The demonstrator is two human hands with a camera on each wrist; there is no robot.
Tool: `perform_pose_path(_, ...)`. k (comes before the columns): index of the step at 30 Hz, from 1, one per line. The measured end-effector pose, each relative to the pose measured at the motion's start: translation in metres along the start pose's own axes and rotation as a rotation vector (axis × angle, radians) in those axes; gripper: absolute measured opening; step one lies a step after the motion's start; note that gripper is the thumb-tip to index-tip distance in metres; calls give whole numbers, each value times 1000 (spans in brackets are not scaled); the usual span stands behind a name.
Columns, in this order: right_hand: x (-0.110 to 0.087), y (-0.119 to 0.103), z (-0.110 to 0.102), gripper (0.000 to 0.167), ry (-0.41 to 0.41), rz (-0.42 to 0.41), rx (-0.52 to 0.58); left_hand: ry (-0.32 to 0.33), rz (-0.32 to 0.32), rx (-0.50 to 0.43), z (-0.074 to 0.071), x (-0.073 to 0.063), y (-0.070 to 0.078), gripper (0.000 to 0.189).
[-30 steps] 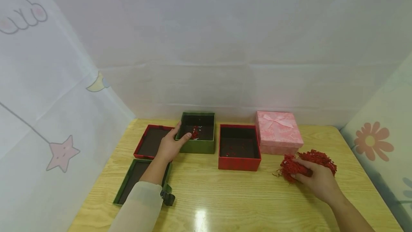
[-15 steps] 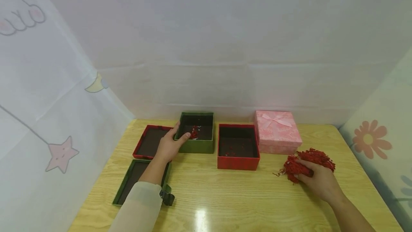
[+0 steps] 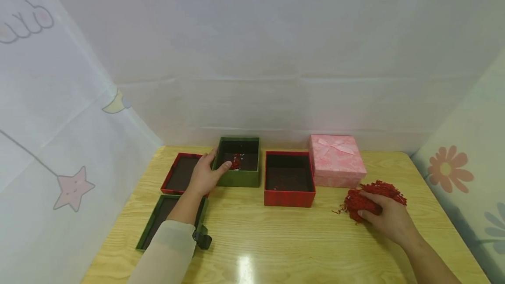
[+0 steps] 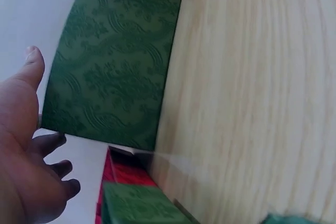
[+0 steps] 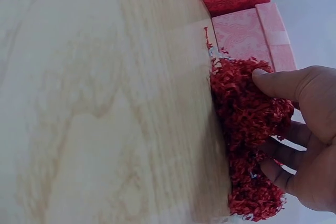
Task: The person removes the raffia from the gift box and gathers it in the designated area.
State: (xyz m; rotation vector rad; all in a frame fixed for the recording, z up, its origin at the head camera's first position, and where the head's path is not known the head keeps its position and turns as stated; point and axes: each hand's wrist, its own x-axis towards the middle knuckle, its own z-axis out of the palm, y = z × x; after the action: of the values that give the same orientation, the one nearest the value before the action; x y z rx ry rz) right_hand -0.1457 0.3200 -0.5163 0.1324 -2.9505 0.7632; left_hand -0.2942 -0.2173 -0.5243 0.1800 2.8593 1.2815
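My left hand rests against the left front corner of the open green box. Its thumb reaches over the front rim in the head view; in the left wrist view thumb and fingers are spread beside the patterned green wall. A few red and white paper bits lie inside that box. At the right of the table my right hand grips a bunch of red shredded paper, thumb on one side and fingers on the other. More shredded paper heaps beneath and behind the fingers.
An open red box with a few red scraps stands mid-table. Beside it is a closed pink gift box with a bow. A red lid and a green lid lie upturned at left. White cloth hangs behind the table.
The bunch of shredded paper in my right hand has shifted slightly right, closer to the heap. My left hand stays at the green box. The head view has turned a little.
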Motion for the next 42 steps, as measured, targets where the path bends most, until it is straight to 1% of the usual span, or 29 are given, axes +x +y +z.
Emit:
perform_pose_path(3, 0, -2, -2, 59, 2, 0, 5, 46, 53, 2, 1, 0, 8, 98)
perform_pose_path(7, 0, -6, -5, 61, 9, 2, 16, 108, 134, 2, 3, 0, 23, 93)
perform_pose_path(9, 0, -8, -7, 60, 17, -1, 23, 120, 166, 3, 3, 0, 31, 90)
perform_pose_path(12, 1, -11, -9, 61, 40, -7, 30, 121, 192, 8, 4, -2, 42, 87)
perform_pose_path(16, 1, -15, -11, 60, 69, -11, 40, 113, 206, 31, 5, -2, 55, 86)
perform_pose_path(19, 2, -18, -13, 57, 97, -20, 47, 107, 225, 28, 6, -3, 64, 83)
perform_pose_path(22, 2, -19, -15, 55, 128, -23, 53, 89, 256, 13, 11, -4, 73, 79)
perform_pose_path(29, 10, -22, -20, 62, 163, 3, 95, 45, 326, 13, 29, -6, 92, 77)
perform_pose_path(32, 15, -24, -20, 62, 190, 8, 97, 20, 352, 37, 37, -7, 103, 76)
perform_pose_path(37, 23, -23, -20, 64, 211, 14, 99, -23, 371, 82, 50, -7, 122, 74)
perform_pose_path(42, 32, -21, -19, 66, 230, 1, 96, -42, 397, 132, 62, -4, 140, 73)
